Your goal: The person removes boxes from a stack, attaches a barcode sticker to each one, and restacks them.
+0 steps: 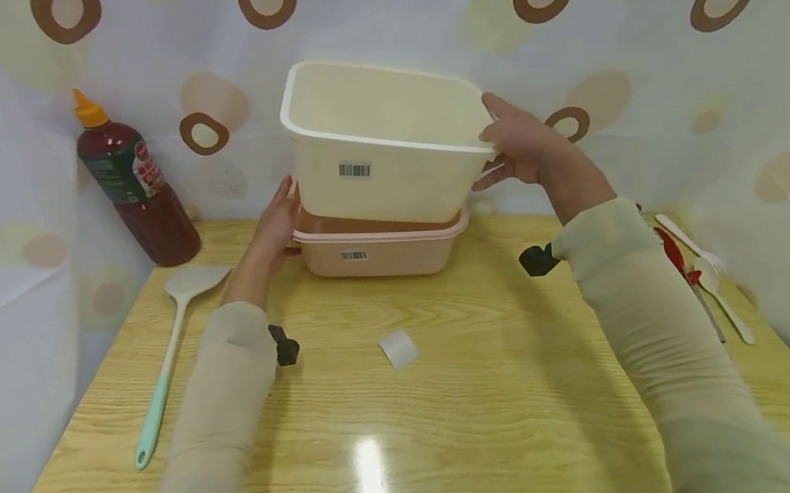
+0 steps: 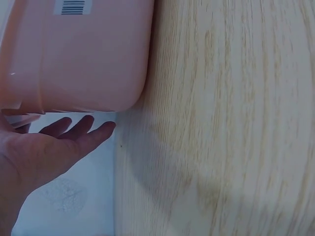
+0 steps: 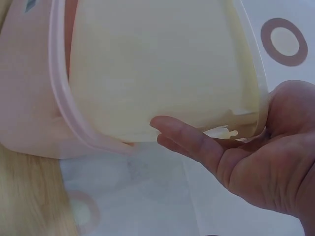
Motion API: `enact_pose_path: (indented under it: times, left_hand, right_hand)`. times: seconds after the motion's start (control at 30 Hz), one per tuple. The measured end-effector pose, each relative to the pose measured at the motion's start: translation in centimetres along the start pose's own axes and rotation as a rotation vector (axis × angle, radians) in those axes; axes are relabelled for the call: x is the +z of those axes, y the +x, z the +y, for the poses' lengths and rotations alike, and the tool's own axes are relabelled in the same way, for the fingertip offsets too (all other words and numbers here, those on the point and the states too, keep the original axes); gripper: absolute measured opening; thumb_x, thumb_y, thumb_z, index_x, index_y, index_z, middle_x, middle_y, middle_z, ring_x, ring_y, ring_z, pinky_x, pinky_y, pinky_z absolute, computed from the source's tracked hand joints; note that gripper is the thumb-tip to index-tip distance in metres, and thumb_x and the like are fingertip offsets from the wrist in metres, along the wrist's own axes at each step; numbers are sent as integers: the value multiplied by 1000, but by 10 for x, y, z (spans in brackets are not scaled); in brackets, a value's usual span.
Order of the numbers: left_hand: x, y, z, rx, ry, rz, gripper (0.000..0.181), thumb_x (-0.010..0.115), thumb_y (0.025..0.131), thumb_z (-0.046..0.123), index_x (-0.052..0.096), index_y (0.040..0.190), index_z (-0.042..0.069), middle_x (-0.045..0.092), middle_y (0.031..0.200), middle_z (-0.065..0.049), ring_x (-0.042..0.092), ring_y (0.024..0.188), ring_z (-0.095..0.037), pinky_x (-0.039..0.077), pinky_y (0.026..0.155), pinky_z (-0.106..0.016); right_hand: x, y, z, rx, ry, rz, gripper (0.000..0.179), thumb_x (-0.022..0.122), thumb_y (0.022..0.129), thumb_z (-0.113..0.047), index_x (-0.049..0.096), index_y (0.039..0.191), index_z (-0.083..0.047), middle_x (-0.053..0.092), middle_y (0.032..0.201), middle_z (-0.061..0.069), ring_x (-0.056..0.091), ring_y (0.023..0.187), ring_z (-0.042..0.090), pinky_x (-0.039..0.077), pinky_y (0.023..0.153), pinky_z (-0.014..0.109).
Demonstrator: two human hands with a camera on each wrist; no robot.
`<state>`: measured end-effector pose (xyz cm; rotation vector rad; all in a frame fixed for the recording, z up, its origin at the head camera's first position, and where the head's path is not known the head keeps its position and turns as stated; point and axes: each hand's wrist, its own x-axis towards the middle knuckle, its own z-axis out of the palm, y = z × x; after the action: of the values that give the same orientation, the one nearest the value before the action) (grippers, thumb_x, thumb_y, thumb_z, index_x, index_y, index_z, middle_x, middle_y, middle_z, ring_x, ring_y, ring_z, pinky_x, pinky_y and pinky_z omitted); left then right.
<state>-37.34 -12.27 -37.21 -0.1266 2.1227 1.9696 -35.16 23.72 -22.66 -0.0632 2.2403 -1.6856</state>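
A cream plastic bin (image 1: 387,174) with a barcode label is tilted, its right end raised, its lower part inside a pink plastic bin (image 1: 381,254). The pink bin sits on the table and also has a barcode label. My right hand (image 1: 525,142) grips the cream bin's right end, thumb at the rim and fingers beneath it, as the right wrist view also shows. At the pink bin's left end, my left hand (image 1: 274,228) holds the rim. In the left wrist view its loosely bent fingers (image 2: 93,137) lie along the pink end wall; the thumb is mostly hidden.
A sauce bottle (image 1: 139,186) with an orange cap stands at the back left, near a spatula (image 1: 175,345). A small pale square (image 1: 398,348) lies mid-table. White forks (image 1: 714,283) and a red item (image 1: 672,249) lie at the right. A patterned curtain (image 1: 368,13) hangs behind.
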Motion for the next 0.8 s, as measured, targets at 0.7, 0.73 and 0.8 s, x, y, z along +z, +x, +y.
enact_pose_path:
  times: [0.7, 0.73, 0.8]
  left_hand:
    - [4, 3, -8, 31, -73, 71, 51, 20, 111, 37, 18, 162, 40, 15, 172, 0, 20, 155, -31, 31, 114, -68]
    - [4, 3, -8, 33, -74, 79, 51, 21, 111, 39, 21, 161, 39, 17, 171, -2, 23, 154, -32, 32, 113, -68]
    - [3, 3, -7, 36, -78, 91, 49, 24, 110, 43, 27, 160, 38, 22, 169, -4, 28, 150, -32, 34, 111, -69]
  right_hand:
    - [35, 20, 44, -79, -384, 100, 81, 32, 92, 1, -4, 164, -10, 14, 169, 18, 41, 139, 35, 51, 101, 40]
    - [37, 21, 46, -95, -402, 96, 84, 32, 89, 2, -5, 163, -8, 7, 171, 14, 31, 148, 33, 44, 109, 41]
    - [40, 23, 51, -128, -425, 92, 88, 33, 84, 3, -5, 163, -6, 8, 171, 14, 25, 150, 31, 35, 113, 42]
